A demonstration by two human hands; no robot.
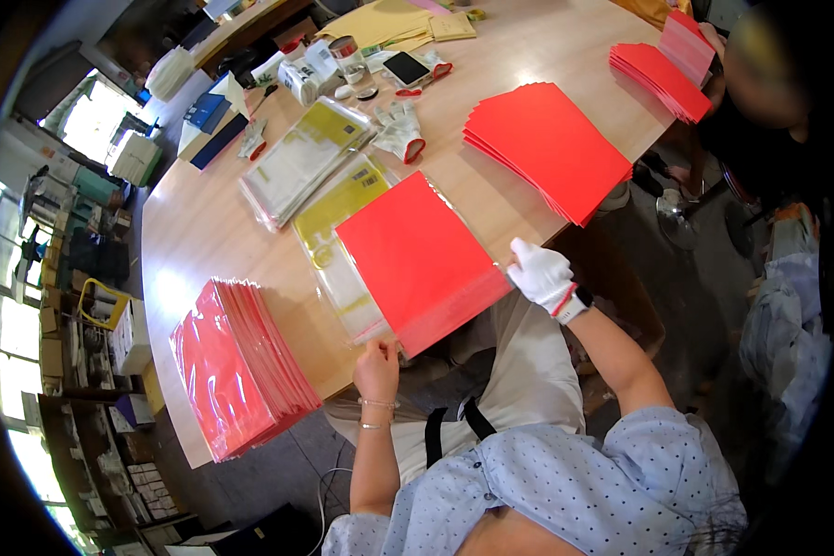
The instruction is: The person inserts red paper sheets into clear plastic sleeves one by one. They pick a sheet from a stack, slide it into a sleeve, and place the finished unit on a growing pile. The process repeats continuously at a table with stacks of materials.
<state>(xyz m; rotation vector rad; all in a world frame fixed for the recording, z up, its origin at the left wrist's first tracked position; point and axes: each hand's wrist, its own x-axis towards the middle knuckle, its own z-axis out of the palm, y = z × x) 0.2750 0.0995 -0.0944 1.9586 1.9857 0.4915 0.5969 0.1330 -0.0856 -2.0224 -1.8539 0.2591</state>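
Pinching clear sleeve (pixel 456 311), both grips (pixel 377 372) (pixel 541 275) closed

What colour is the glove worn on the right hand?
The glove is white, with red trim at the wrist; it shows best in the head view.

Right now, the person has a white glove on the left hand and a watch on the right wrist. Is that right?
Not quite. The head view shows the white glove on the right hand, not the left. The watch is on the right wrist.
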